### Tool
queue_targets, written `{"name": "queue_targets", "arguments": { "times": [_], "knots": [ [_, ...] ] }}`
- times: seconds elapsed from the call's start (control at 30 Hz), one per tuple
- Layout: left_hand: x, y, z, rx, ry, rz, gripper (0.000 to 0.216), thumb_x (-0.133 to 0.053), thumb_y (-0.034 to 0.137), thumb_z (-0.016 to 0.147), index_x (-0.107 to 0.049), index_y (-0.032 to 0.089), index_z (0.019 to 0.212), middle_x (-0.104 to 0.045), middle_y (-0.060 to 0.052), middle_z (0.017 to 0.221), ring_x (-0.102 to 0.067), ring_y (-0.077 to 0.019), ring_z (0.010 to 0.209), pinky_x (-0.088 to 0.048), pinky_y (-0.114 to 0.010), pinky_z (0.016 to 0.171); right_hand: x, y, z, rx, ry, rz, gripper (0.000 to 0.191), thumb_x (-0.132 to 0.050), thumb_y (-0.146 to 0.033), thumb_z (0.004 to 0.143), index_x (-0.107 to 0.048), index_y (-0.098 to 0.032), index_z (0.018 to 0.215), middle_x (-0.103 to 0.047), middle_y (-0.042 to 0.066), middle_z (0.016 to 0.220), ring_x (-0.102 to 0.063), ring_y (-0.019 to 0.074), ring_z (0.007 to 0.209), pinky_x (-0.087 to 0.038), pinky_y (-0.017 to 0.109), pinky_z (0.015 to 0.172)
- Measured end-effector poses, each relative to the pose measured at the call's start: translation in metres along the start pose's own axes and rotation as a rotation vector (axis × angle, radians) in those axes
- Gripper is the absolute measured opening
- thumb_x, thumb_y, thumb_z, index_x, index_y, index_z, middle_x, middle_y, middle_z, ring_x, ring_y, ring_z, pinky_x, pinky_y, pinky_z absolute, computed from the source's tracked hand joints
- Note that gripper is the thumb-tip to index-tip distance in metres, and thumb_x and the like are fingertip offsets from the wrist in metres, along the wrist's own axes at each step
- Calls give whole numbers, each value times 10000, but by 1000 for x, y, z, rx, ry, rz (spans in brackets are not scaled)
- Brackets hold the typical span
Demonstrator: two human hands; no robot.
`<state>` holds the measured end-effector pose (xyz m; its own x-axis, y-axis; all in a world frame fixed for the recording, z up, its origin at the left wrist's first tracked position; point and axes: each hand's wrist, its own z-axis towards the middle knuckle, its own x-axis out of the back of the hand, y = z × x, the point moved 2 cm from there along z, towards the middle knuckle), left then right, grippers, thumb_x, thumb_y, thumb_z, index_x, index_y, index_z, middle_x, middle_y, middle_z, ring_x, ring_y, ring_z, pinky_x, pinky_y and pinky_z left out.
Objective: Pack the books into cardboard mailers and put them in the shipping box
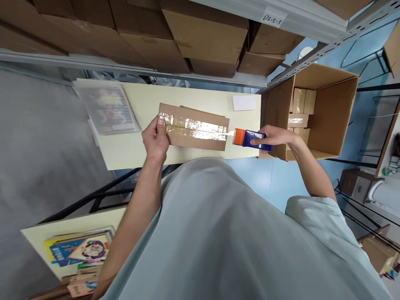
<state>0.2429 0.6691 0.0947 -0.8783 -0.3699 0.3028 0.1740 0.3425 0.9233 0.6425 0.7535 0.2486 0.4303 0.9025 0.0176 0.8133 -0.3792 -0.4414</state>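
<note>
A flat brown cardboard box point(196, 143) lies across the pale table, with shiny clear packing tape point(203, 129) running along its top. My left hand point(156, 139) grips the box's left end, thumb on top over the tape and fingers at the edge. Just past the box's right end, my right hand point(271, 136) is wrapped round a blue and orange tape dispenser point(246, 138). A narrow strip of tape spans the gap between dispenser and box.
A large open carton point(331, 121) with several small taped boxes point(298, 121) stands right of the table point(143, 98). Plastic-covered sheets point(108, 108) lie at the left, a white card point(243, 103) at the back right. Overhead runs a metal shelf point(212, 78) of cartons. Books point(79, 250) lie lower left.
</note>
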Motion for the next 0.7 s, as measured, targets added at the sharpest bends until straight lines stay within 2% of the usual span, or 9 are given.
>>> {"name": "queue_targets", "arguments": {
  "times": [0.1,0.37,0.47,0.6,0.7],
  "knots": [
    [1,-1,1,-4,4,21,791,-602,785,988,-773,63,1259,-792,-76,1149,-682,-161,1008,-584,-340,1058,-1,1,12,-4,-4,6,636,-849,-811,782,-736,-186,802,-779,53,709,-737,174,626,-576,249,593],
    [3,-6,2,19,0,103,601,-561,557,1103,-742,14,1286,-779,-51,1075,-638,-129,936,-578,-312,1026,-3,7,34,-21,-8,-33,670,-829,-824,793,-724,-162,795,-790,93,738,-719,171,624,-548,258,618],
    [3,-6,2,4,-2,86,575,-572,549,1096,-755,30,1263,-774,-54,1071,-637,-133,929,-582,-317,1013,1,11,29,40,-41,-15,679,-827,-837,773,-733,-167,827,-775,67,725,-708,170,622,-541,263,621],
    [3,-2,2,-4,-13,70,597,-575,581,1080,-760,35,1237,-765,-52,1043,-632,-136,921,-585,-325,1012,4,17,21,139,-135,1,685,-756,-842,829,-721,-159,795,-772,68,751,-711,163,681,-553,266,690],
    [2,-1,1,-2,-31,78,619,-572,613,1067,-760,41,1213,-762,-50,1040,-623,-138,918,-582,-329,1018,1,21,21,126,-144,7,689,-755,-848,816,-713,-160,803,-777,68,755,-711,165,693,-549,266,702]
  ]
}}
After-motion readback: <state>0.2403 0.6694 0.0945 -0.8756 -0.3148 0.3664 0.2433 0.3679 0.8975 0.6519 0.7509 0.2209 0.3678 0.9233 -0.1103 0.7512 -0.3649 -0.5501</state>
